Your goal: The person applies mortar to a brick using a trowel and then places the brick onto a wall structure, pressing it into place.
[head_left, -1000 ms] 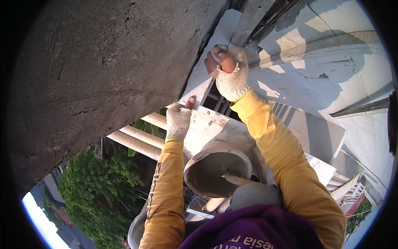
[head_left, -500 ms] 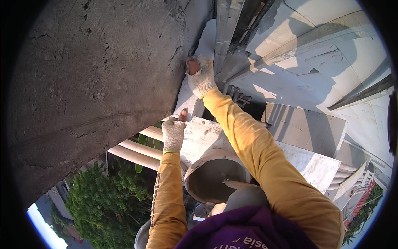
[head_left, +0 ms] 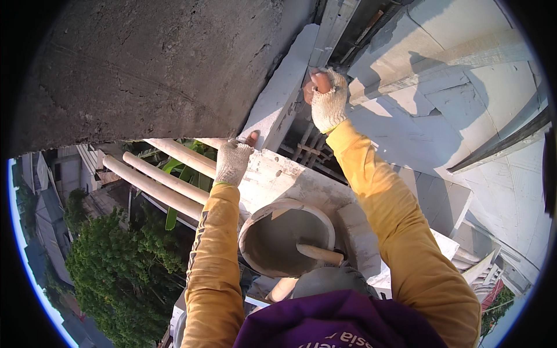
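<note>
My left hand (head_left: 233, 159), in a fingerless cream knit glove, is closed on the lower end of a long white board (head_left: 277, 87) lying along the dark concrete face. Its thumb rests on the board. My right hand (head_left: 325, 95), gloved alike, has its fingers curled at the board's upper right edge, beside a grey upright strip (head_left: 328, 32); what exactly they grip is hidden. Between my forearms, below the board, a round bucket (head_left: 246, 243) holds grey wet mix (head_left: 272, 232), with a wooden tool handle (head_left: 319, 252) lying in it.
Rough concrete (head_left: 145, 64) overhangs the upper left. Pale poles (head_left: 151, 185) stick out over trees (head_left: 110, 261) and roofs far below at left. A white stained ledge (head_left: 290, 180) surrounds the bucket. A dark gap with pipes (head_left: 310, 148) and broad white panels (head_left: 452, 110) are at right.
My right hand has moved from over the board's middle, half a second ago, rightward to its edge. The view has shifted, showing more roofs at left. My left hand stays at the lower end.
</note>
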Demonstrator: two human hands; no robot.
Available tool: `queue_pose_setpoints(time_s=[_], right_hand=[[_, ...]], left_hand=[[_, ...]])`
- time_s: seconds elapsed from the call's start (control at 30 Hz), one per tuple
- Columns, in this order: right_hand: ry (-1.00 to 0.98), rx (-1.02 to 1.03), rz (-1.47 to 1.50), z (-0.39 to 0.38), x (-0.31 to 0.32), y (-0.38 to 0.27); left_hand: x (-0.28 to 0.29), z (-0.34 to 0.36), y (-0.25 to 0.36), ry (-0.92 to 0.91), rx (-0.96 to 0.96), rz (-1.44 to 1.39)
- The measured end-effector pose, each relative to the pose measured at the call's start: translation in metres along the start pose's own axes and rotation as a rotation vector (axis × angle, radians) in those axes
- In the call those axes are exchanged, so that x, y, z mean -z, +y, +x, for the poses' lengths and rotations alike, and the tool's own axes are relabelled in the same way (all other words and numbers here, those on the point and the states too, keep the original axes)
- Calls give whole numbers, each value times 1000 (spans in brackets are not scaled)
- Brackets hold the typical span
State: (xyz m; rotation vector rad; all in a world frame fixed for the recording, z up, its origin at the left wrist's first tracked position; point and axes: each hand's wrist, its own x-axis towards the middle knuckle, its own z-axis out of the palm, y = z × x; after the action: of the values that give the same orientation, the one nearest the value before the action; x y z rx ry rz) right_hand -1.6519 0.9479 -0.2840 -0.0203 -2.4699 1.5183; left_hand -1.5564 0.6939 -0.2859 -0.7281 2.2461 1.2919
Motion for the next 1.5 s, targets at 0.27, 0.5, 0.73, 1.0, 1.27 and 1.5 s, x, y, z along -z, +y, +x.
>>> queue_pose_setpoints(time_s=[0.27, 0.5, 0.73, 1.0, 1.27, 1.5], right_hand=[[-106, -235, 77, -15, 79, 5], [-327, -51, -263, -26, 94, -22], [-970, 423, -246, -127, 83, -122], [-1521, 520, -504, -232, 116, -142], [-1622, 385, -744, -249, 98, -146], [-1673, 472, -910, -226, 102, -175]], left_hand=[[32, -42, 59, -94, 23, 511], [112, -125, 126, 193, -155, 719], [136, -186, 184, 634, -528, 511], [133, -183, 185, 604, -538, 533], [136, -186, 191, 485, -445, 492], [156, -201, 171, 454, -492, 515]])
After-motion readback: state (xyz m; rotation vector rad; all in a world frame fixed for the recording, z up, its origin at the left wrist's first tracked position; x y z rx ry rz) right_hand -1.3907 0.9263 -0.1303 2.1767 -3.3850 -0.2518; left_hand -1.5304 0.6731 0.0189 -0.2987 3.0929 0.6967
